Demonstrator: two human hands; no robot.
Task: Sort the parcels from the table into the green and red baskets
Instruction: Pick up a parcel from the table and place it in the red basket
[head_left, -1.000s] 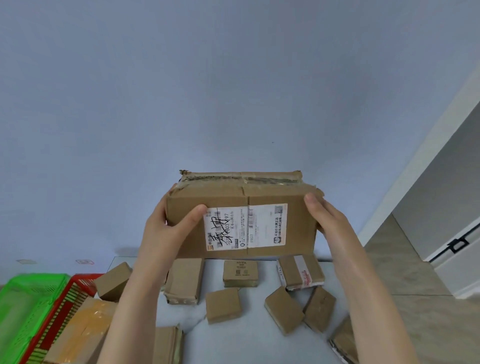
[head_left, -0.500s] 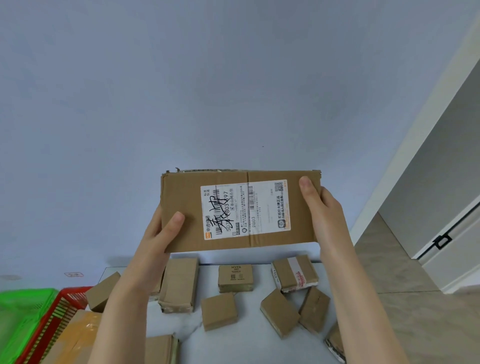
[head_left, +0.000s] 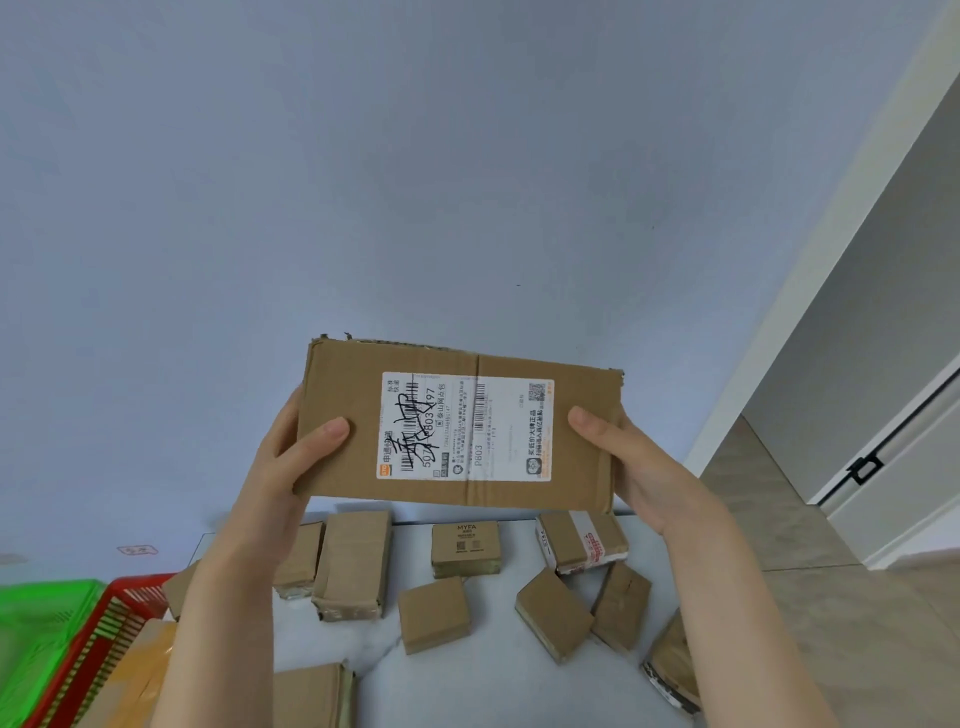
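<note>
Pale blue-grey wall (head_left: 363, 156) fills the top of the view, grey tiled floor (head_left: 831, 623) runs off to the right. Below sits the white table (head_left: 493, 686), scattered with cardboard.

Up in the air above the table, well clear of both baskets, is the big one: a flat brown cardboard parcel (head_left: 461, 423), broad face turned to the camera. Both hands are on it. The left hand (head_left: 291, 467) grips the left end, thumb across the front and fingers wrapped behind. The right hand (head_left: 639, 467) clamps the right end the same way, thumb on the front face.

Far left, the green plastic basket (head_left: 47, 623), and just beside it the red plastic basket (head_left: 104, 639), which holds a brown parcel with yellowish tape (head_left: 140, 670).

On the table: a tall brown box with taped ends (head_left: 353, 564), a brown box at the near edge (head_left: 311, 696), a box wrapped in red-and-white tape (head_left: 582, 540), a small box printed MYFA (head_left: 466, 548), a small square brown box (head_left: 435, 613), and two tilted brown boxes touching, (head_left: 553, 613) and (head_left: 621, 605).

Smallest of all, the white shipping label (head_left: 519, 447) on the held parcel, barcodes and black handwriting running sideways.
</note>
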